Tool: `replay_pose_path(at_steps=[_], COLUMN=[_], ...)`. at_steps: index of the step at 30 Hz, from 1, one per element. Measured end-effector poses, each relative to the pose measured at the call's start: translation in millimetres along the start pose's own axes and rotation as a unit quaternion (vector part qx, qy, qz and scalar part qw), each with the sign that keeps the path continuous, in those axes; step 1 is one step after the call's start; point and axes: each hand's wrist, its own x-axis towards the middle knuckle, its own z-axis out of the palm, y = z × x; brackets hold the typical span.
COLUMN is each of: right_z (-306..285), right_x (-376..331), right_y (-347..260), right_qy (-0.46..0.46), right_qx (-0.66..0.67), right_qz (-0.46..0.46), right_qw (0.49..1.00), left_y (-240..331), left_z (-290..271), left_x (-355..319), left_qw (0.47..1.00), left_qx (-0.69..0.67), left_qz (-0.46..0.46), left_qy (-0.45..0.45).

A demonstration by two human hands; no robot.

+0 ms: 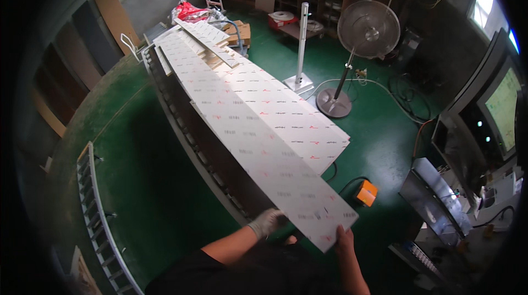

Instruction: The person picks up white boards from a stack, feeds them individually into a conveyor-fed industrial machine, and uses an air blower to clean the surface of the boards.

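**Black shirt and two hands at the near end of a long white strip**

Nearest to my camera is the wearer's black shirt [247,270], at the lower edge of the view. I find the right hand [345,238] at the near right corner of the long strip [264,152]. It is closed on that corner; the fingers beneath are hidden from me.

I locate the left hand [268,223], which appears to wear a pale glove, at the strip's left edge. Its fingertips are blurred, so I cannot tell whether they grip the strip or only rest beside it.

Position of the strip: it runs from the right hand toward the far end of the table [193,142], along the left side of a wide white panel [308,124]. Its near end projects beyond that panel. Smaller strips [212,46] lie at the far end.

Surroundings, on the green floor [137,185]: an orange box [366,192] to the right of the strip; a standing fan [369,31] and a pale post [302,47] beyond the panel; a ladder-like metal frame [99,223] at left.
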Motion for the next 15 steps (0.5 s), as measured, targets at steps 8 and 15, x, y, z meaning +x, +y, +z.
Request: replay_pose_path(at_steps=[8,15], right_z=[-198.6,-226.3], right_x=[-247.8,-425.0], right_y=[8.5,42.3], right_qy=[0.177,0.491], right_qx=[0.044,0.058], right_qz=[-0.021,-0.064], right_qw=[0.983,0.867], left_y=[108.9,126.1], left_z=[-154.0,-158.1], left_x=[10.6,-46.9], left_qw=[0.934,0.917], left_qx=[-0.126,-0.069], left_qz=[0.285,0.305], left_qy=[0.175,0.247])
